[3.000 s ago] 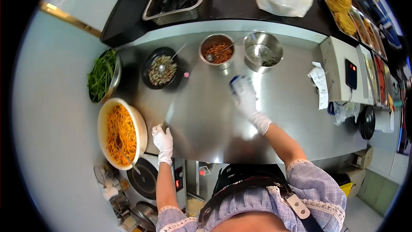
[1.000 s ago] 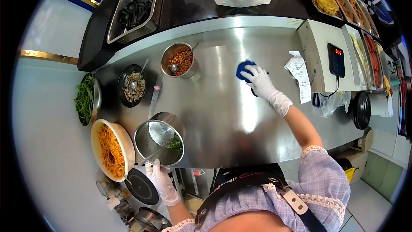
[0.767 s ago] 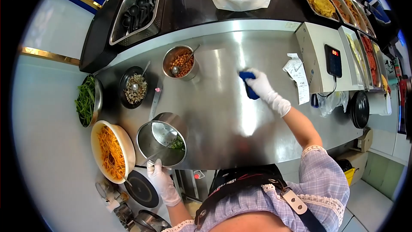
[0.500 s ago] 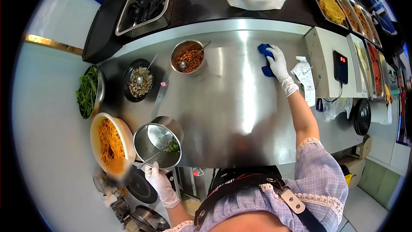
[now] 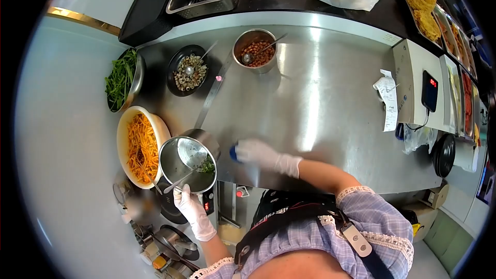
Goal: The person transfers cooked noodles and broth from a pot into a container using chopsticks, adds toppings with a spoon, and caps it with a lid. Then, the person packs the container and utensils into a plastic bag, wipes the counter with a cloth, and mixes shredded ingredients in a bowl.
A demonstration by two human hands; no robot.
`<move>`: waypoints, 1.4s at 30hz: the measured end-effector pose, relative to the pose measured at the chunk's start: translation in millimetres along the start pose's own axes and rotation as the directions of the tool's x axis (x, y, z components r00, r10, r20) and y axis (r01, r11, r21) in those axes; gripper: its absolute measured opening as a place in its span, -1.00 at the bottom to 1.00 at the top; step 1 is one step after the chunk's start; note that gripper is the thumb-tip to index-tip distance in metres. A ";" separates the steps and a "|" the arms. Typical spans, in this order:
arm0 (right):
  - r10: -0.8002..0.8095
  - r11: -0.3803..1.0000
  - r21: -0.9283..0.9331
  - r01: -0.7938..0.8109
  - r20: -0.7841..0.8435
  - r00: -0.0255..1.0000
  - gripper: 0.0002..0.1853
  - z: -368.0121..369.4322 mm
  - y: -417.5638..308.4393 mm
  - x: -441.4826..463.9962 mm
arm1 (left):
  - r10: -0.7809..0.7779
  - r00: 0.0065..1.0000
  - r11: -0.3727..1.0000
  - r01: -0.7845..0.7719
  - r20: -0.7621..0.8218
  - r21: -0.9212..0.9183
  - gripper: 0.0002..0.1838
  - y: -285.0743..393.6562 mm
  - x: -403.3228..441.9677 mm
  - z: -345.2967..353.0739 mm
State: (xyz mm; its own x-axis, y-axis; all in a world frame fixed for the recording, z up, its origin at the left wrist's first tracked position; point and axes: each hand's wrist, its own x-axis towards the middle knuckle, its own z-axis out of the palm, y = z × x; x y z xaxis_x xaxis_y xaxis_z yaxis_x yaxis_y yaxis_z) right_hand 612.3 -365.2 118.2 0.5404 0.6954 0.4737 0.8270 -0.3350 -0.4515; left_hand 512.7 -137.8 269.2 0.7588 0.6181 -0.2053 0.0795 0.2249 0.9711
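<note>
My left hand (image 5: 194,212), in a white glove, pinches the near rim of a steel pot (image 5: 207,142) at the counter's front left edge. Inside the pot are a few chopped greens (image 5: 207,166) and a spoon (image 5: 177,183), whose handle crosses the rim beside my fingers. Just right of the pot, my gloved right hand (image 5: 263,156) lies low over the steel counter, blurred by motion. Its fingers are closed over a blue cloth (image 5: 233,153), mostly hidden under the hand.
A pot of peanuts (image 5: 254,51) and a black bowl of chopped pieces (image 5: 187,71) stand farther back. At left are a bowl of greens (image 5: 122,80) and a tub of orange shreds (image 5: 142,147). A receipt (image 5: 388,101) lies by a white box (image 5: 418,85) on the right.
My right hand has swept the blue cloth from the counter's back right to its front left, near the pot. My left hand stays at the pot's rim. The view has shifted slightly.
</note>
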 end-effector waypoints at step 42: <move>0.548 0.813 -0.038 -0.580 -0.286 0.786 -0.58 -170.4 35.9 -178.2 | -0.167 0.826 0.979 0.075 0.538 0.190 -0.92 -47.2 2.7 158.5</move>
State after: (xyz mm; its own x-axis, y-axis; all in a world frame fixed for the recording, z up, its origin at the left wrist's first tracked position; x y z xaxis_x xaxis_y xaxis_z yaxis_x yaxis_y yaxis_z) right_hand 572.2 -609.5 146.4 0.9222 0.1812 0.3416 0.3649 -0.7004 -0.6134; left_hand 613.5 -266.1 242.0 0.9614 0.0680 -0.2667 0.2572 0.1237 0.9584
